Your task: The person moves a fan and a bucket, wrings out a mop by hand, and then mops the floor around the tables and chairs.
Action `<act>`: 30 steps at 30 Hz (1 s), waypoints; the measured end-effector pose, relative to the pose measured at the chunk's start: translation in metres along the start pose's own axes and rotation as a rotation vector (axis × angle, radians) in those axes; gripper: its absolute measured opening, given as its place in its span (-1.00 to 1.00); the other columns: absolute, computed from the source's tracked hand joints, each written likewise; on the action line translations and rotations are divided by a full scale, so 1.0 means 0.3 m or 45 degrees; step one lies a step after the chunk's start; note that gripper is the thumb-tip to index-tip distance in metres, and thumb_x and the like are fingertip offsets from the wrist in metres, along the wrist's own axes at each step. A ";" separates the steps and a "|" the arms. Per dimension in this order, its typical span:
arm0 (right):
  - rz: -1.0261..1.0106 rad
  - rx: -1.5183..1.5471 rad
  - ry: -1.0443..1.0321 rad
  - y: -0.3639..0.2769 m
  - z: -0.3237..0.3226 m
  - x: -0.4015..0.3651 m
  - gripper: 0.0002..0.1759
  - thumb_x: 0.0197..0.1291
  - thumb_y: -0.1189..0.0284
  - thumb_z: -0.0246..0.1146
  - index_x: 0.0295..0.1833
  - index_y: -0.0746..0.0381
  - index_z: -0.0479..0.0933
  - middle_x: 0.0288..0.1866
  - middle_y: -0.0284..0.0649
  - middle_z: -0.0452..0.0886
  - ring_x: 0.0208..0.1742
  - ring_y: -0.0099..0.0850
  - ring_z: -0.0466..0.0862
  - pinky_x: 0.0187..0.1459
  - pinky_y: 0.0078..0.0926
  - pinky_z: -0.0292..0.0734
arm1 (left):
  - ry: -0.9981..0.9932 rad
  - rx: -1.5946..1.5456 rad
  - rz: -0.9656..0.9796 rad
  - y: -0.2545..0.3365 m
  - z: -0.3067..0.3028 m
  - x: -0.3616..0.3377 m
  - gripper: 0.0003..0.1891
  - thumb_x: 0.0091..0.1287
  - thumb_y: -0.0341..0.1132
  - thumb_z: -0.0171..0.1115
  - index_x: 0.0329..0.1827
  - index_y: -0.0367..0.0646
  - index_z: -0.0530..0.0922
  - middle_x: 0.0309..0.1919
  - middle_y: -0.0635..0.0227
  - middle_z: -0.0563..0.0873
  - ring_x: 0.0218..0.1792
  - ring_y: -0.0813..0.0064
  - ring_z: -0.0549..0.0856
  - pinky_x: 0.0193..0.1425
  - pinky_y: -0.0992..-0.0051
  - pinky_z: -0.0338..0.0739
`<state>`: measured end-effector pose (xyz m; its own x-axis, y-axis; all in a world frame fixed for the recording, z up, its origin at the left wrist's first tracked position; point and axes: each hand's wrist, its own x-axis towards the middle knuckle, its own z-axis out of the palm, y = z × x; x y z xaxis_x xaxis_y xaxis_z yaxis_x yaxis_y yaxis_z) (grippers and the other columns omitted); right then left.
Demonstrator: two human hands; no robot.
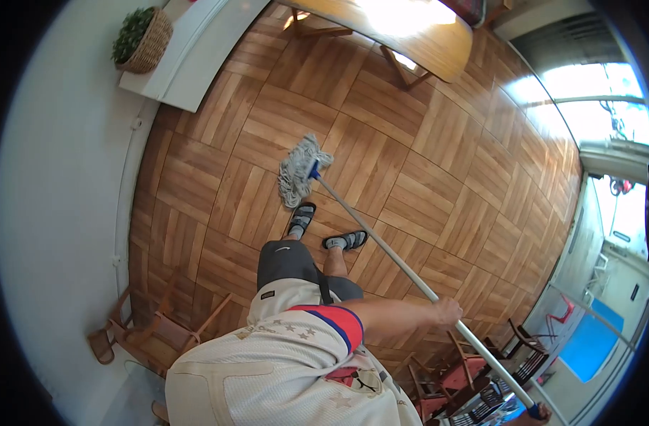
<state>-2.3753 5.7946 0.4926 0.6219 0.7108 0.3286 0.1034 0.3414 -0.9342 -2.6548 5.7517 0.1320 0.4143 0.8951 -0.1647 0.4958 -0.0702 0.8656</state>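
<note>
A mop with a grey string head [296,174] rests on the wooden floor, in front of my sandalled feet. From its blue joint, a long pale handle [388,252] slants down to the lower right. My left hand [446,312] is wrapped round the handle partway along, with the arm stretched across in front of my body. Near the bottom edge, my right hand [536,416] is closed round the handle's dark upper end, partly cut off by the frame.
A wooden table [438,53] stands at the top. The white ledge [186,53] bears a basket plant [145,42]. One wooden chair [165,334] is at lower left; several chairs [466,373] are at lower right. Glass doors line the right side.
</note>
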 end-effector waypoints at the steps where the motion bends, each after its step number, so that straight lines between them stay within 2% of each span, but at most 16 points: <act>1: 0.109 -0.027 -0.133 0.068 0.012 0.001 -0.74 0.16 0.29 0.07 -0.57 0.08 0.33 -0.70 -0.41 0.27 -0.61 -0.50 0.32 -0.49 -0.51 0.30 | -0.019 0.018 -0.040 -0.068 -0.080 -0.051 -0.78 0.01 -0.25 0.20 -0.34 -0.15 0.67 -0.35 0.19 0.71 -0.27 0.20 0.71 -0.22 0.28 0.60; 5: 0.770 0.400 -0.768 0.458 0.214 -0.200 -0.92 0.03 0.45 0.14 -0.43 0.11 0.36 -0.53 -0.39 0.40 -0.47 -0.61 0.41 -0.33 -0.64 0.38 | -0.033 0.043 -0.288 -0.507 -0.342 -0.330 -0.84 -0.01 -0.31 0.19 -0.38 -0.11 0.66 -0.38 0.18 0.70 -0.27 0.18 0.69 -0.29 0.23 0.56; 6: 0.789 0.467 -0.493 0.553 0.337 -0.379 -0.90 0.02 0.44 0.17 -0.42 0.13 0.36 -0.51 -0.38 0.42 -0.44 -0.58 0.46 -0.24 -0.56 0.45 | 0.114 0.091 -0.385 -0.684 -0.354 -0.425 -0.88 -0.03 -0.33 0.19 -0.45 -0.13 0.63 -0.44 0.14 0.67 -0.34 0.16 0.67 -0.32 0.23 0.53; 7: 0.905 0.469 -0.812 0.590 0.493 -0.632 -0.88 0.03 0.43 0.19 -0.43 0.14 0.37 -0.51 -0.37 0.43 -0.43 -0.54 0.47 -0.20 -0.47 0.47 | 0.325 0.117 -0.438 -0.861 -0.375 -0.546 -0.90 -0.05 -0.33 0.20 -0.49 -0.12 0.61 -0.49 0.11 0.65 -0.40 0.12 0.64 -0.35 0.22 0.50; 9: 0.980 0.370 -0.812 0.657 0.679 -1.059 -0.84 0.06 0.35 0.19 -0.43 0.21 0.48 -0.50 -0.24 0.53 -0.38 -0.33 0.56 -0.13 -0.31 0.51 | 0.392 0.036 -0.967 -1.177 -0.473 -0.861 -0.89 0.10 -0.39 0.12 -0.46 -0.18 0.60 -0.44 0.09 0.66 -0.37 0.15 0.66 -0.32 0.19 0.49; 10: 1.104 0.210 -0.987 0.648 0.738 -1.256 -0.83 0.09 0.37 0.18 -0.40 0.25 0.50 -0.41 -0.18 0.57 -0.25 -0.26 0.59 -0.05 -0.24 0.50 | 0.615 0.409 -1.134 -1.231 -0.537 -1.053 -0.88 0.06 -0.32 0.18 -0.49 -0.17 0.59 -0.44 0.08 0.63 -0.35 0.16 0.63 -0.31 0.22 0.49; 11: 1.200 0.129 -1.189 0.593 0.800 -1.455 -0.82 0.11 0.37 0.17 -0.38 0.27 0.50 -0.33 -0.13 0.58 -0.12 -0.22 0.59 0.06 -0.18 0.43 | 0.877 0.168 -1.229 -1.431 -0.512 -1.207 -0.84 0.15 -0.33 0.07 -0.38 -0.16 0.61 -0.35 0.09 0.63 -0.26 0.16 0.62 -0.21 0.21 0.48; 14: 1.481 0.318 -1.325 0.617 0.740 -1.810 -0.84 0.20 0.42 0.16 -0.34 0.30 0.46 -0.28 -0.15 0.53 0.01 -0.22 0.51 0.19 -0.17 0.29 | 0.674 0.800 -1.525 -1.334 -0.584 -1.516 -0.78 0.22 -0.40 -0.04 -0.24 -0.13 0.61 -0.23 0.14 0.63 -0.08 0.03 0.56 -0.03 0.05 0.40; 17: 1.509 0.360 -1.458 0.648 0.685 -1.700 -0.95 0.12 0.57 0.19 -0.30 0.33 0.48 -0.21 -0.10 0.57 0.00 -0.21 0.53 0.20 -0.21 0.27 | 1.348 0.954 -1.430 -1.304 -0.435 -1.460 -0.78 0.20 -0.34 0.00 -0.25 -0.13 0.63 -0.20 0.13 0.63 -0.06 -0.03 0.55 0.04 -0.04 0.35; 21: 1.318 0.198 -1.428 0.793 0.468 -1.149 -0.76 0.21 0.34 0.16 -0.39 0.30 0.44 -0.32 -0.16 0.52 -0.04 -0.25 0.51 0.16 -0.21 0.32 | 0.685 0.294 -1.308 -1.142 -0.128 -0.981 -0.84 0.03 -0.32 0.18 -0.35 -0.09 0.65 -0.27 0.05 0.65 -0.12 0.11 0.60 -0.03 0.17 0.44; 22: 1.280 0.212 -1.330 0.827 0.356 -0.948 -0.74 0.20 0.29 0.14 -0.40 0.27 0.45 -0.34 -0.19 0.53 -0.08 -0.25 0.53 0.12 -0.21 0.36 | 0.581 0.586 -1.172 -1.023 -0.050 -0.808 -0.89 -0.06 -0.31 0.24 -0.46 -0.07 0.65 -0.45 0.17 0.65 -0.27 0.13 0.63 -0.18 0.22 0.47; 23: 1.190 0.309 -1.134 0.792 0.258 -0.763 -0.79 0.19 0.39 0.07 -0.39 0.32 0.45 -0.29 -0.09 0.55 -0.16 -0.23 0.55 0.04 -0.18 0.44 | 0.827 0.253 -0.941 -1.083 0.218 -0.552 -0.90 -0.03 -0.35 0.17 -0.55 -0.14 0.61 -0.51 0.12 0.64 -0.42 0.10 0.62 -0.31 0.14 0.48; 25: 0.964 0.162 -0.960 0.655 0.037 -0.294 -0.85 0.16 0.42 0.07 -0.39 0.26 0.45 -0.37 -0.15 0.54 -0.26 -0.29 0.55 -0.03 -0.18 0.47 | 0.496 0.025 -0.571 -0.559 0.201 -0.298 -0.93 -0.05 -0.34 0.21 -0.53 -0.08 0.63 -0.45 0.15 0.65 -0.32 0.14 0.64 -0.29 0.15 0.50; 27: 0.666 0.290 -1.438 0.417 -0.207 0.264 -0.73 0.18 0.27 0.09 -0.32 0.30 0.46 -0.34 -0.14 0.58 -0.29 -0.33 0.58 -0.13 -0.38 0.50 | 0.294 -0.202 -0.288 -0.058 0.154 -0.109 -0.89 -0.04 -0.31 0.21 -0.48 -0.08 0.66 -0.41 0.15 0.67 -0.27 0.14 0.65 -0.21 0.21 0.53; 28: 0.457 0.158 -0.768 0.070 -0.030 0.037 -0.65 0.20 0.22 0.05 -0.64 0.01 0.32 -0.74 -0.39 0.27 -0.69 -0.45 0.27 -0.60 -0.41 0.22 | 0.172 -0.174 -0.131 0.126 0.148 -0.027 -0.85 -0.06 -0.31 0.21 -0.44 -0.10 0.67 -0.39 0.14 0.68 -0.26 0.13 0.66 -0.19 0.21 0.54; 30: 0.018 0.088 -0.437 -0.187 -0.038 0.084 -0.60 0.20 0.26 0.02 -0.71 -0.02 0.19 -0.78 -0.45 0.16 -0.75 -0.52 0.19 -0.65 -0.54 0.12 | 0.128 -0.192 0.231 0.397 0.217 0.113 -0.81 -0.12 -0.34 0.20 -0.43 -0.19 0.66 -0.39 0.09 0.69 -0.24 0.15 0.68 -0.17 0.26 0.57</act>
<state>-2.3566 5.7864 0.5516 0.3245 0.8772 0.3539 0.0365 0.3622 -0.9314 -2.5320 5.7450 0.1986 0.4043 0.9137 0.0413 0.2978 -0.1742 0.9386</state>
